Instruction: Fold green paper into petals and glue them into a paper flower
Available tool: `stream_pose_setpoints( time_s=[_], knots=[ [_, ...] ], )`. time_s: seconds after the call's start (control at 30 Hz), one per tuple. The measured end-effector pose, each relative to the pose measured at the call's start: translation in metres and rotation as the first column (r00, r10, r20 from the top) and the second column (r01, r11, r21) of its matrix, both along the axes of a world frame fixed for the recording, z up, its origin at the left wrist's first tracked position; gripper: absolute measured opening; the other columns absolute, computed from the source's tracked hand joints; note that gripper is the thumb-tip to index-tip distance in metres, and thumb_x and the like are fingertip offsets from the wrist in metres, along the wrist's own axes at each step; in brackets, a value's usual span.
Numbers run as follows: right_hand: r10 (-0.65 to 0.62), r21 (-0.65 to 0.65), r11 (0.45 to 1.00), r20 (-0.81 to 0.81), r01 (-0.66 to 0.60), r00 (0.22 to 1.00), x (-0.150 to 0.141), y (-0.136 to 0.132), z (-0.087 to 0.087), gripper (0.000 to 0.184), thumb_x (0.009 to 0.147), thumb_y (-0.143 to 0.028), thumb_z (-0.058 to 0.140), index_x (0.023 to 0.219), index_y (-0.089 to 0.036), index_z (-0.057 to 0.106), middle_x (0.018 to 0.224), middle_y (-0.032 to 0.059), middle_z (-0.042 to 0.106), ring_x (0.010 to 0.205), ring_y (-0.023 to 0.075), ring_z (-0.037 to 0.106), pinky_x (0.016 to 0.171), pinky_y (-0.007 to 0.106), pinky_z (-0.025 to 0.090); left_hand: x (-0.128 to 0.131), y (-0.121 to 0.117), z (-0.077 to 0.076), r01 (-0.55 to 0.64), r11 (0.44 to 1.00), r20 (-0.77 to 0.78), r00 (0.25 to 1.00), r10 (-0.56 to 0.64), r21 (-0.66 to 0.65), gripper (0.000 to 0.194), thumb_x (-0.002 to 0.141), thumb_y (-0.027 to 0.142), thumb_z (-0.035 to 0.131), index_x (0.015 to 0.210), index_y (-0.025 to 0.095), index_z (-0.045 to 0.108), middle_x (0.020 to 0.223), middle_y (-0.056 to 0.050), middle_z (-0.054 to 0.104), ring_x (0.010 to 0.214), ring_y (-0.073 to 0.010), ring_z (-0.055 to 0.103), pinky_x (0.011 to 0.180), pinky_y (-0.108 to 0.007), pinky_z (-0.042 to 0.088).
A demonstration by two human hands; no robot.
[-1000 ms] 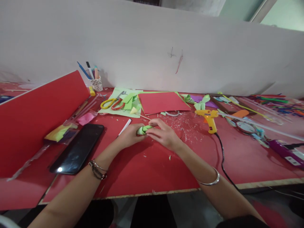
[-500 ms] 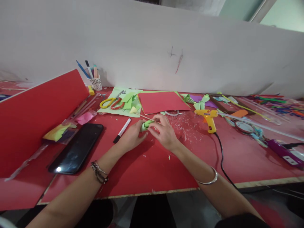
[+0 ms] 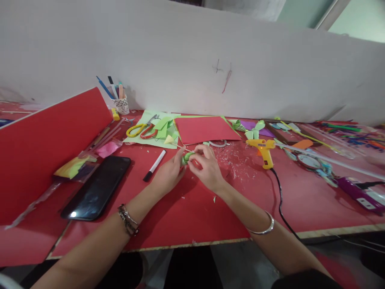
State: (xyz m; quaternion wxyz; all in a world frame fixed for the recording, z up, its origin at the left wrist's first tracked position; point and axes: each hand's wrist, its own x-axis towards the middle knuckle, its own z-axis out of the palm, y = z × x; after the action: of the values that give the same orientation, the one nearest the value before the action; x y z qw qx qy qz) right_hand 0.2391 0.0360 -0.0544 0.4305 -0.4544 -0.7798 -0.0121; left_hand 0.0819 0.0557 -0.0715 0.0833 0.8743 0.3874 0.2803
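Observation:
Over the middle of the red table, both hands are closed around a small green rolled paper piece [image 3: 186,157]. My left hand [image 3: 169,172] wraps it from the left, covering much of it. The thumb and fingers of my right hand [image 3: 207,168] pinch at its right side. A thin pale stick [image 3: 179,145] runs behind the paper piece toward my right fingertips; whether they grip it, I cannot tell. Just beyond the stick's left part is a pale yellow folded paper [image 3: 169,139]. A capped marker [image 3: 154,165] lies left of my left hand.
A phone [image 3: 98,188] and an upright red board [image 3: 51,156] are at left. Scissors [image 3: 140,129] rest on green paper behind. Red sheets [image 3: 207,129] lie at the back. On the right are a yellow glue gun [image 3: 264,150], its cord, and a purple device [image 3: 359,194].
My left hand has rolled inward and moved slightly right, covering more of the green paper piece. My right hand stays pinched in nearly the same place.

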Motion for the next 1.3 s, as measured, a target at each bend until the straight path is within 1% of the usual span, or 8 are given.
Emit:
stream_pose_setpoints(
  time_s=[0.23,0.47,0.67,0.83,0.97,1.07,1.17,1.3],
  knots=[
    [0.012,0.007,1.000,-0.022,-0.012,1.000,0.000,0.001,-0.003,0.006,0.080,-0.021,0.053,0.075,-0.022,0.054,0.089,0.0047,0.045,0.089,0.0186,0.048,0.080,0.035,0.043,0.000,-0.001,0.002,0.021,1.000,0.039,0.999,-0.020,-0.016,0.059,0.084,0.019,0.039,0.135,0.005,0.014,0.090,-0.013,0.061,0.076,-0.0191,0.059,0.062,-0.028,0.046],
    [0.013,-0.010,1.000,-0.066,-0.014,0.998,0.000,0.002,-0.001,0.006,0.080,-0.020,0.052,0.076,-0.022,0.056,0.088,0.0042,0.046,0.087,0.0181,0.049,0.079,0.035,0.043,0.000,0.000,0.003,-0.056,0.991,-0.003,0.998,0.057,0.124,0.059,0.083,0.019,0.040,0.135,0.006,0.016,0.089,-0.013,0.062,0.075,-0.0196,0.060,0.057,-0.025,0.044],
    [-0.028,-0.006,1.000,-0.076,0.028,0.997,0.000,0.001,0.001,0.009,0.080,-0.018,0.050,0.073,-0.021,0.055,0.084,0.0049,0.047,0.083,0.0188,0.048,0.075,0.035,0.043,0.002,-0.003,0.006,-0.051,0.984,-0.087,0.994,0.067,0.173,0.056,0.084,0.014,0.035,0.136,0.006,0.017,0.088,-0.012,0.061,0.076,-0.0193,0.058,0.064,-0.029,0.045],
    [-0.015,-0.023,1.000,-0.275,0.009,0.961,0.000,0.001,0.002,0.005,0.080,-0.020,0.049,0.084,-0.022,0.050,0.086,0.0037,0.048,0.084,0.0174,0.050,0.077,0.035,0.046,0.002,-0.003,0.009,-0.038,0.999,0.118,0.992,0.037,0.009,0.060,0.082,0.016,0.039,0.137,0.010,0.015,0.088,-0.010,0.059,0.073,-0.0172,0.056,0.063,-0.028,0.044],
    [0.107,-0.158,0.967,-0.454,-0.198,0.885,-0.001,0.002,-0.005,0.041,0.076,-0.027,0.057,0.113,-0.024,0.040,0.101,0.0056,0.048,0.090,0.0156,0.052,0.079,0.033,0.049,0.000,0.000,0.011,0.069,0.988,0.360,0.933,-0.014,-0.140,0.062,0.080,0.012,0.041,0.136,0.014,0.015,0.085,-0.005,0.054,0.066,-0.0121,0.051,0.062,-0.025,0.044],
    [0.236,-0.225,0.905,-0.439,-0.361,0.867,-0.003,0.002,-0.009,0.046,0.074,-0.031,0.062,0.115,-0.024,0.041,0.106,0.0066,0.048,0.091,0.0153,0.054,0.079,0.031,0.049,0.001,0.001,0.011,0.177,0.968,0.451,0.889,-0.080,-0.176,0.064,0.078,0.009,0.041,0.136,0.016,0.014,0.092,-0.006,0.053,0.076,-0.0128,0.052,0.072,-0.027,0.046],
    [0.253,-0.193,0.921,-0.369,-0.340,0.894,-0.006,0.000,-0.007,0.035,0.075,-0.030,0.062,0.107,-0.023,0.048,0.102,0.0056,0.050,0.094,0.0166,0.053,0.081,0.033,0.048,0.002,0.000,0.008,0.248,0.950,0.466,0.874,-0.135,-0.191,0.076,0.071,0.001,0.040,0.138,0.019,0.010,0.104,-0.010,0.052,0.090,-0.0152,0.052,0.084,-0.032,0.044],
    [0.258,-0.170,0.938,-0.240,-0.303,0.936,-0.007,-0.004,0.000,0.025,0.076,-0.023,0.060,0.100,-0.023,0.053,0.099,0.0042,0.053,0.096,0.0173,0.053,0.085,0.035,0.045,0.001,-0.002,0.002,0.267,0.939,0.414,0.896,-0.159,-0.218,0.086,0.065,-0.002,0.039,0.140,0.019,0.002,0.112,-0.012,0.050,0.095,-0.0168,0.052,0.084,-0.033,0.044]
  ],
)
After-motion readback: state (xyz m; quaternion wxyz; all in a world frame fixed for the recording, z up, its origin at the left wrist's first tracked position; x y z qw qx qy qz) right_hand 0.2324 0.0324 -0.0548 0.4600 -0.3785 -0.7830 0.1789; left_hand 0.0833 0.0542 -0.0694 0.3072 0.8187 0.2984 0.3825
